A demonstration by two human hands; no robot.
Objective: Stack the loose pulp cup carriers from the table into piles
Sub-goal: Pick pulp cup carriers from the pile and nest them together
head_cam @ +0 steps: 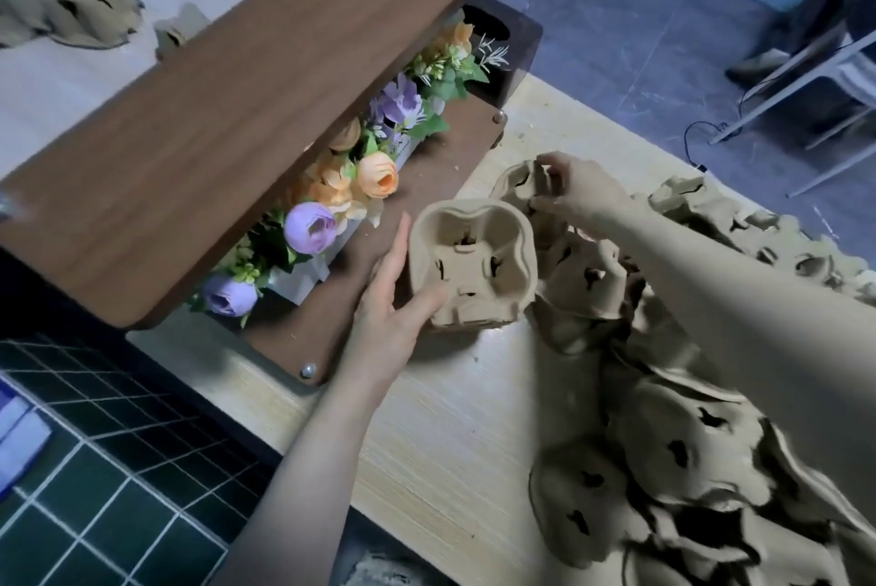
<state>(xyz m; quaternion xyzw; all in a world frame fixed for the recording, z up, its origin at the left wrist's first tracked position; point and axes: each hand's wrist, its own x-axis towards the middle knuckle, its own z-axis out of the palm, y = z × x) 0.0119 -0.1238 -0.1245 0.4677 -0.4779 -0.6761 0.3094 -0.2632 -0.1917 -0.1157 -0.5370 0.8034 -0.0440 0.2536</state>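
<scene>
Head cam: right hand (576, 187) pinches a loose carrier (521, 182) just right & behind the pile (471, 263) the left hand (393, 301) grips.

No readable text, labels or numbers.
</scene>
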